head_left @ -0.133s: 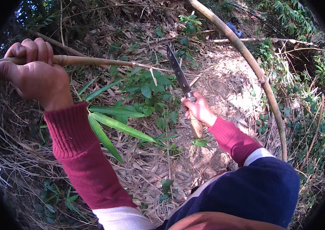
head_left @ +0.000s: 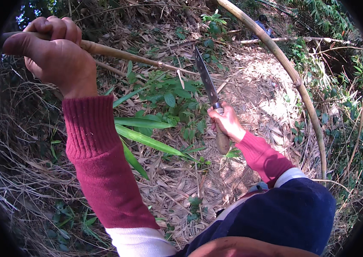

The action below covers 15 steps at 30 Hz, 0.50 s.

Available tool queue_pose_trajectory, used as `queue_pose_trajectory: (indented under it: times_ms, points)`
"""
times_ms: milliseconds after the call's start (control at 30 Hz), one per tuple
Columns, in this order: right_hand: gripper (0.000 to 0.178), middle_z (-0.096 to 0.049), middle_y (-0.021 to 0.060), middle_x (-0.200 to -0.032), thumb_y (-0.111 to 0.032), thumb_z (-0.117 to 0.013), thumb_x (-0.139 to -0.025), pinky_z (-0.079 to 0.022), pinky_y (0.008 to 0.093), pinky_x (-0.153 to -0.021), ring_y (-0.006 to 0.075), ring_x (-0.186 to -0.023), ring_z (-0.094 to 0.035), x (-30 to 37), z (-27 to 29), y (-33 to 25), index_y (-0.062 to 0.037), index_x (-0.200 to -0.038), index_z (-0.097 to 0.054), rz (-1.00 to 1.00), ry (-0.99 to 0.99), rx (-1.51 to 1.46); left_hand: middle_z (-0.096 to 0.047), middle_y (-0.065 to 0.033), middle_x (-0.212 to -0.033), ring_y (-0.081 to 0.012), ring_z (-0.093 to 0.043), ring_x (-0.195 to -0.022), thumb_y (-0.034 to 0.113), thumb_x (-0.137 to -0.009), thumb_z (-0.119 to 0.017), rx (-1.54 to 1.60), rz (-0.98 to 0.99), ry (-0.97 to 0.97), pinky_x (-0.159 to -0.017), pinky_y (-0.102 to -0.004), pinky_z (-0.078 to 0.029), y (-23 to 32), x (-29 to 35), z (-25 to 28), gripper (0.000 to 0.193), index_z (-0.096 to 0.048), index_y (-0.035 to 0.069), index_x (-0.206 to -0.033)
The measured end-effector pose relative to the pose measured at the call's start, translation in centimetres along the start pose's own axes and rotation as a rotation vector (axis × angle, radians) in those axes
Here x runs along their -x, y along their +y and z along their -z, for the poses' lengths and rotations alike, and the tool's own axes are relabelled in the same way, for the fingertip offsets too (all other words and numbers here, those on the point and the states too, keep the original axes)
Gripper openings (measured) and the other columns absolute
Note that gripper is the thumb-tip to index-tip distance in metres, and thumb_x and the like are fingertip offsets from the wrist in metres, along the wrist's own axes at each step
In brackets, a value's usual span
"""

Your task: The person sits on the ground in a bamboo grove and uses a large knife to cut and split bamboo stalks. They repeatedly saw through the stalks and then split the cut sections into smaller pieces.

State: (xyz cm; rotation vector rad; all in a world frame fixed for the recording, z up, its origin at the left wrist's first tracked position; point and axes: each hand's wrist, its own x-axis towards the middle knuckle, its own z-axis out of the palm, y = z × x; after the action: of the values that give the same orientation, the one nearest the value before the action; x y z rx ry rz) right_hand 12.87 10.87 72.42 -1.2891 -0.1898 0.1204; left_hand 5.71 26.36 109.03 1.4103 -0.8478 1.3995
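My left hand (head_left: pixel 59 51), raised at the upper left, is wrapped round a thin bamboo stem (head_left: pixel 119 53). From my fist the stem slants down to the right, thinning past a node with a short broken twig. My right hand (head_left: pixel 227 122) grips a machete by its wooden handle in the middle of the view. The machete's dark blade (head_left: pixel 206 77) points up and away, its edge near the thin end of the stem. Whether blade and stem touch, I cannot tell. Long green bamboo leaves (head_left: pixel 147 139) hang between my arms.
A thick curved bamboo pole (head_left: pixel 290 70) arches down the right side. Farther off, a pole (head_left: pixel 292 39) lies across the slope, with a person (head_left: pixel 263 25) beyond it. Dry leaves (head_left: pixel 177 184) and low green plants cover the ground; brush stands at the left.
My left hand and the stem have shifted up and to the right in view, and the stem slants more steeply. The machete appears slightly farther right, still in my right hand.
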Motion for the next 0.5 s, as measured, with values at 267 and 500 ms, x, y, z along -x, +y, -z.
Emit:
queue_pose_trajectory:
  times_ms: [267,500]
  points:
    - [0.027,-0.06,0.0041,-0.072,-0.022,-0.067,-0.098,-0.051,0.0268,-0.047,0.0122,-0.051,-0.061,1.0,-2.1,-0.9,-0.0024,-0.105,-0.05,0.041,0.032,-0.062,-0.037,0.0005,-0.066,-0.0116,-0.036,-0.055,0.073,-0.096,-0.036,0.218,0.034,-0.273,-0.055,-0.0265,-0.035,-1.8,-5.9,0.2,0.066,-0.045,0.008,-0.089]
    - [0.026,-0.057,0.0025,-0.078,-0.021,-0.066,-0.1,-0.051,0.0265,-0.048,0.0101,-0.055,-0.06,-3.7,-3.2,-2.8,-0.0047,-0.11,-0.048,0.262,0.076,-0.057,-0.045,-0.0074,-0.081,-0.0231,-0.046,-0.078,0.046,-0.105,-0.049,0.332,0.06,-0.566,-0.078,-0.0361,-0.044,0.3,-18.0,1.0,0.045,-0.048,0.004,-0.087]
